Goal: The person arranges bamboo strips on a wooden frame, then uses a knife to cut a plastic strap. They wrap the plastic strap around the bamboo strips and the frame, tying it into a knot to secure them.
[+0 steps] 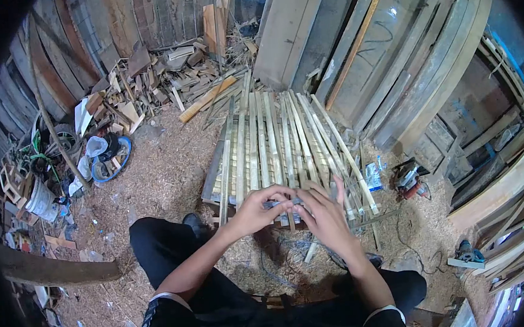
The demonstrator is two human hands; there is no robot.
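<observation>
My left hand (258,212) and my right hand (324,212) meet in front of me, over the near end of the wooden strips (262,139). Thumbs and fingertips are pinched together around something small and greyish, mostly hidden, whose kind I cannot make out. The right little finger sticks up. Beneath the hands, the long pale strips lie side by side in a fanned row, their far ends towards the plank wall. Dark slatted pieces show under them at the left edge.
Scrap wood (164,73) is heaped at the back left, near a blue basin (129,153) and a white bucket (41,200). Large boards (292,31) lean at the back right. A red-and-silver power tool (410,180) and a teal power tool (467,252) rest on the sawdust floor, right.
</observation>
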